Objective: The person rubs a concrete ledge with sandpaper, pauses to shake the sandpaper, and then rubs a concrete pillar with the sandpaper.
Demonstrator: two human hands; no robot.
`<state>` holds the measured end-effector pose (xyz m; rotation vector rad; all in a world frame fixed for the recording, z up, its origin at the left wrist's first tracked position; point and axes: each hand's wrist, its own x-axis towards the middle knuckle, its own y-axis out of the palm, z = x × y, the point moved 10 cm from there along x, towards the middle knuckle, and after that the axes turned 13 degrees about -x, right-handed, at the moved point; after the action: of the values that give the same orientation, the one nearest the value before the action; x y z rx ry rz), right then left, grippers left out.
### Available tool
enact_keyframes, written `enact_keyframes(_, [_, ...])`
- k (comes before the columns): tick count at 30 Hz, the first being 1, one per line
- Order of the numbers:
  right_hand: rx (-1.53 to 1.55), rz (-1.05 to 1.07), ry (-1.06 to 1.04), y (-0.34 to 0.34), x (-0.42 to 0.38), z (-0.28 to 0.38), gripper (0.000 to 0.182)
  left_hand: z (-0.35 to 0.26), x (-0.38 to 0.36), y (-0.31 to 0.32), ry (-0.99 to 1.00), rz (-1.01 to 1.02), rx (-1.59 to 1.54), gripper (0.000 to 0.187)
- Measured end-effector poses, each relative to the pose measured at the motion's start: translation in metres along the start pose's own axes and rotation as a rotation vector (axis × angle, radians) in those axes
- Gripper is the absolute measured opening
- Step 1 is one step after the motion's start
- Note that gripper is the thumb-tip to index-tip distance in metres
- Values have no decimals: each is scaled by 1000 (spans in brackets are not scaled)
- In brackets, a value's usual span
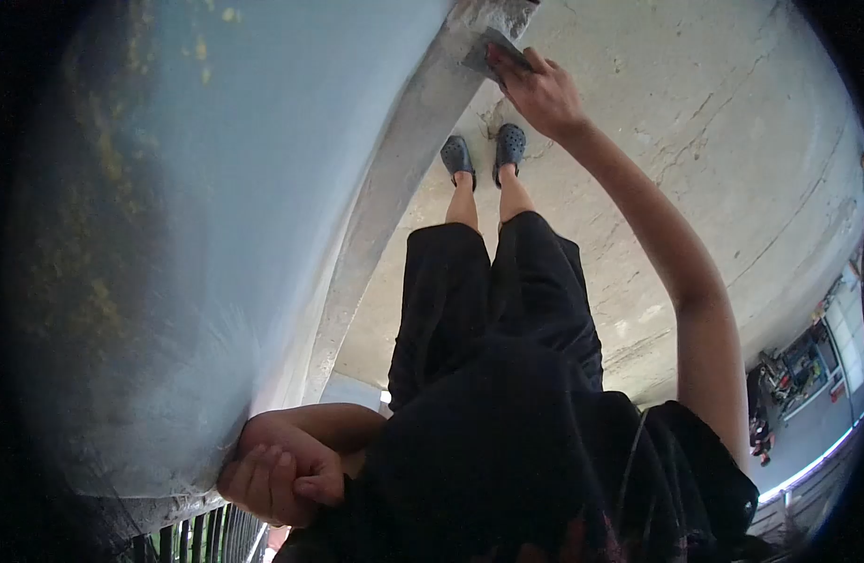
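My right hand reaches far forward with its fingers closed on a dark grey flat pad that looks like sandpaper. A bit of red shows on the pad near my fingertips. The pad lies against the narrow grey edge of a large pale blue-grey panel, close to that edge's far end. My left hand is curled into a loose fist near my chest, beside the panel's near end. Nothing shows in its fingers.
Under my dark clogs lies a cracked concrete floor. Yellowish marks spot the panel's left side. A dark railing stands at the lower left. Assorted tools or parts sit far to the right.
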<state>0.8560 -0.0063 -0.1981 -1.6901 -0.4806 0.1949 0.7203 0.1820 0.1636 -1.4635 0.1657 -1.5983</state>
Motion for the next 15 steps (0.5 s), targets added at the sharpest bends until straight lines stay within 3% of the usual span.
enact_keyframes(5, [-90, -30, 31, 5, 27, 12, 45, -1, 4, 3, 8, 43, 65, 33])
enact_keyframes(7, [-106, -85, -49, -6, 9, 15, 45, -4, -6, -6, 26, -12, 22, 31])
enact_keyframes(9, [18, 60, -90, -1, -7, 6, 44, -3, -3, -8, 45, -62, -19, 28])
enact_keyframes(11, [-1, -24, -118, 1, 8, 8, 45, -1, -2, -6, 6, -19, 3, 33])
enact_keyframes(15, [-56, 23, -2, 0, 21, 16, 48, -1, 1, -1, 1, 36, 73, 33])
